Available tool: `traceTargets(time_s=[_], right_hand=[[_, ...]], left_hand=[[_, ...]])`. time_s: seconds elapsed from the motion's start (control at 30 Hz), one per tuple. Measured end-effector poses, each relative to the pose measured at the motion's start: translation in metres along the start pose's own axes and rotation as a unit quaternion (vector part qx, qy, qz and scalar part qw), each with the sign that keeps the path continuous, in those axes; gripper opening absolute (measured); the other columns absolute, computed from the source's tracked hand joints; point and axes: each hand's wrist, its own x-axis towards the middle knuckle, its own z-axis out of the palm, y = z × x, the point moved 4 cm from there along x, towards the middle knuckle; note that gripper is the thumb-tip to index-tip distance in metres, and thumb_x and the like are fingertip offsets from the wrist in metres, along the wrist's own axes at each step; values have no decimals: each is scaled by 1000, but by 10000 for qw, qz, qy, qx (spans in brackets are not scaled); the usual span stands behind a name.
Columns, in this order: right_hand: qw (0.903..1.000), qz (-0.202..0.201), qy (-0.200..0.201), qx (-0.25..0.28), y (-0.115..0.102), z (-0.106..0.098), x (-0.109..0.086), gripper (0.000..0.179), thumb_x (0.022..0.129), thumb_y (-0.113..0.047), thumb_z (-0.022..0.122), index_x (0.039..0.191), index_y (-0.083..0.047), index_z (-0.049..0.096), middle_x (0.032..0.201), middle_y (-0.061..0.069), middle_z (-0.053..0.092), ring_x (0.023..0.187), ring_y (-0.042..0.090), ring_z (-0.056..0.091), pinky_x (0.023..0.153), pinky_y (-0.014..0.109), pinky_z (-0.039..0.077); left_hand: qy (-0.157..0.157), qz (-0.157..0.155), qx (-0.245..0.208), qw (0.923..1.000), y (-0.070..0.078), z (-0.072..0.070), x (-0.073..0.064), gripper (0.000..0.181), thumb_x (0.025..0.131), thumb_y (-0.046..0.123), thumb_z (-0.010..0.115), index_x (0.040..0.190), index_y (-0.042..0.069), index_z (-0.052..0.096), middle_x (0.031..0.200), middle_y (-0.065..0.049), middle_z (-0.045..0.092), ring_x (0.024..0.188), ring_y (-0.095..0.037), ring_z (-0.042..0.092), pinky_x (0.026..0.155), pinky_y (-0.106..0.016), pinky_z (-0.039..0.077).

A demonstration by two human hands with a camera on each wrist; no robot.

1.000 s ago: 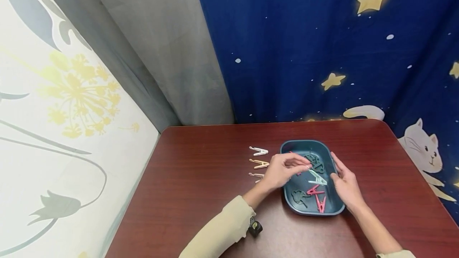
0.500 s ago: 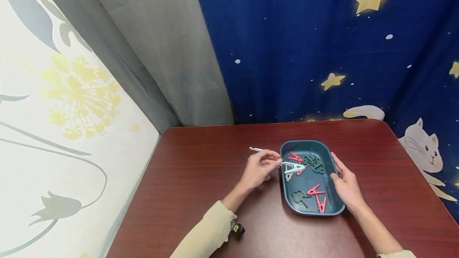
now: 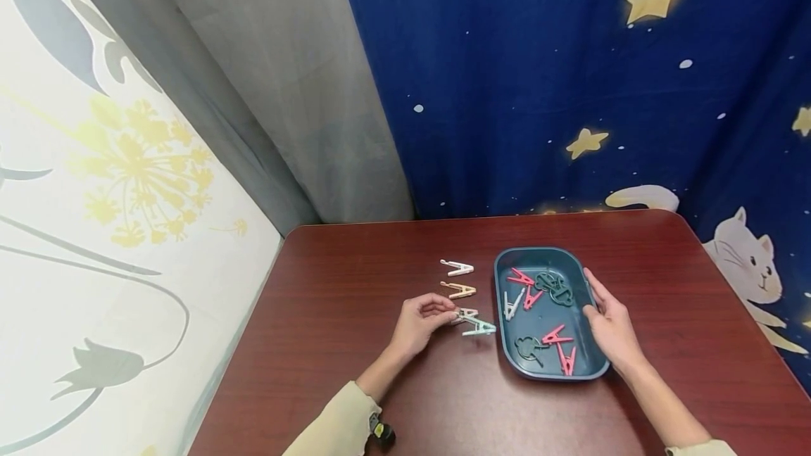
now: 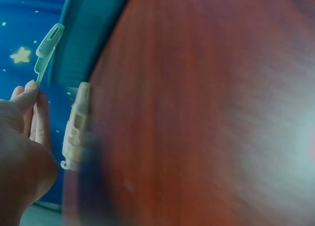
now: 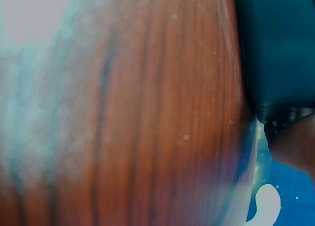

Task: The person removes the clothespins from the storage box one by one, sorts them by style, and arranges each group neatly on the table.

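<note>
My left hand (image 3: 420, 324) pinches one end of a mint-green clothespin (image 3: 479, 328), held left of the dark teal bin (image 3: 543, 320). In the left wrist view this clothespin (image 4: 49, 41) extends from the fingertips. Overlapping it in the head view is a pale pink clothespin (image 3: 467, 313), partly hidden. Farther back lie a yellow clothespin (image 3: 459, 290) and a white clothespin (image 3: 459, 268), in a column. On the bin's right side, my right hand (image 3: 613, 327) grips the rim, with the thumb on top. The right wrist view catches only part of that hand.
Inside the bin are several pink clothespins (image 3: 567, 362), a white clothespin (image 3: 512, 305) and dark green ring-shaped pieces (image 3: 555, 288). The brown table (image 3: 355, 266) reaches back to grey and blue curtains (image 3: 507, 90). A pale patterned wall (image 3: 127, 301) is at left.
My left hand has carried the mint-green clothespin left, out over the bin's left edge to beside the pale pink one. My right hand stays on the bin.
</note>
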Motion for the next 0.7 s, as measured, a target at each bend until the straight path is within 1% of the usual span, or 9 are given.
traceTargets(time_s=[0.17,0.27,0.33,0.43,0.6,0.7], right_hand=[[9999,-74,10,93,-1,1,0,65,100,1,43,157,-27,25,152,20,39,136,29,40,81,2,35],[9999,-77,-9,128,0,0,-1,65,101,1,43,157,-26,25,152,20,38,137,31,38,83,1,33],[9999,-75,-10,92,0,0,-1,65,101,0,42,157,-26,25,152,20,38,137,31,37,82,1,33],[9999,-84,11,60,1,0,-1,65,101,1,43,157,-26,25,152,20,38,137,29,38,81,3,34],[9999,-120,55,27,1,0,-1,65,100,1,44,157,-26,26,151,20,39,132,18,42,76,8,37],[9999,-126,60,35,1,0,-1,65,100,1,44,157,-26,26,151,20,39,130,13,43,75,9,37]], left_hand=[[-84,0,97,9999,-11,-9,-15,14,81,3,80,93,0,73,89,-16,74,79,-17,71,70,-25,58],[-130,-93,126,9998,-17,-13,-23,14,81,3,80,92,1,72,90,-15,75,81,-20,73,71,-26,59],[-126,-187,172,9996,-21,-15,-26,14,81,4,80,92,3,72,89,-13,75,81,-20,73,70,-27,59],[-122,-258,286,9992,-23,-17,-29,14,81,4,80,92,5,72,88,-9,75,82,-20,74,71,-27,59],[-115,-210,512,9984,-23,-18,-30,14,81,3,80,93,6,72,88,-8,75,82,-20,74,71,-28,59],[-140,-199,648,9976,-24,-18,-29,14,82,2,80,93,7,72,88,-8,75,83,-19,73,72,-28,59]])
